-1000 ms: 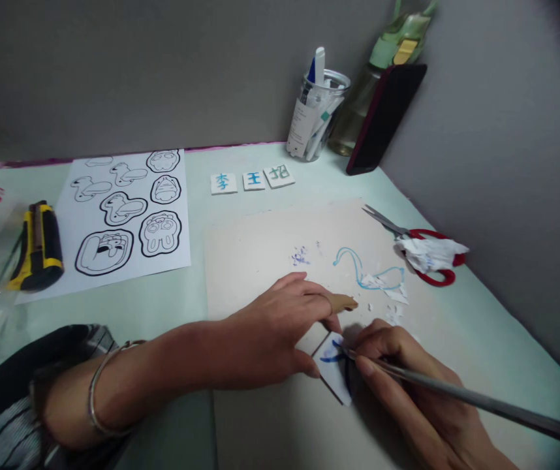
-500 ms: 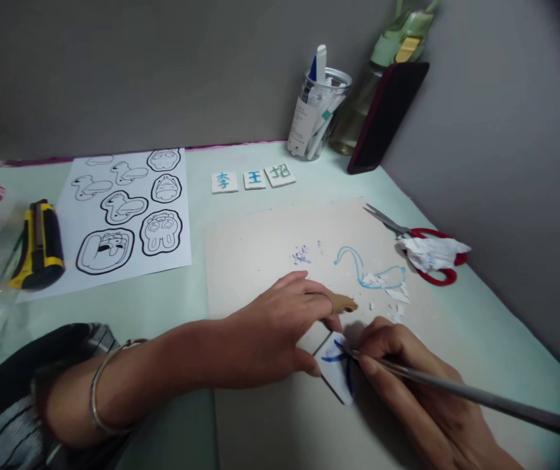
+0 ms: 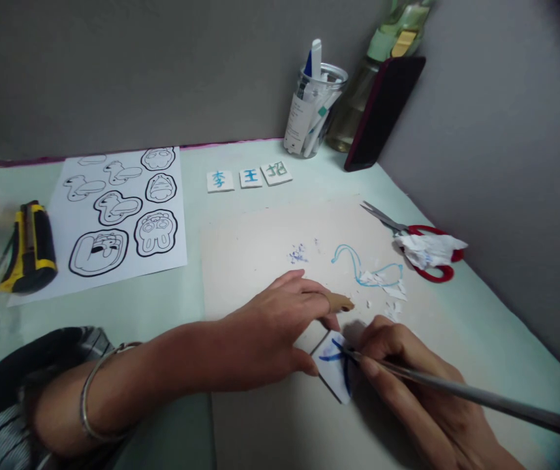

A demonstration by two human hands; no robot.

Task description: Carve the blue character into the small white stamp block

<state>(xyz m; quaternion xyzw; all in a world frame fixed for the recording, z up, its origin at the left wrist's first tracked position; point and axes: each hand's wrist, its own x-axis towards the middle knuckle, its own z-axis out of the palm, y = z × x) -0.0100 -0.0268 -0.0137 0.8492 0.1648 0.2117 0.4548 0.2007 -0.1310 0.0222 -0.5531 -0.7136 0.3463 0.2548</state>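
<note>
A small flat white carving block (image 3: 335,365), marked with dark blue strokes, sits tilted above the beige board (image 3: 250,261). My left hand (image 3: 290,329) steadies its left side between thumb and fingers; one finger wears a tan bandage (image 3: 341,302). My right hand (image 3: 407,372) is closed like a pen grip around a slim carving knife (image 3: 456,390) with a long metal handle. The knife's tip touches the block near the blue lines. The block's right edge is partly hidden by my right fingers and shadow. White shavings (image 3: 395,292) lie behind my right hand.
Red-handled scissors (image 3: 431,230) lie at right under crumpled paper (image 3: 427,250). Behind stand a jar of pens (image 3: 312,117), a phone (image 3: 385,114) and a green bottle (image 3: 353,104). Three lettered white pieces (image 3: 250,177), a printed sheet (image 3: 162,258) and a yellow-black cutter (image 3: 30,248) lie beyond.
The whole view has shifted slightly, so things sit a little further left. Both hands keep their hold, and the knife tip stays on nearly the same spot of the block.
</note>
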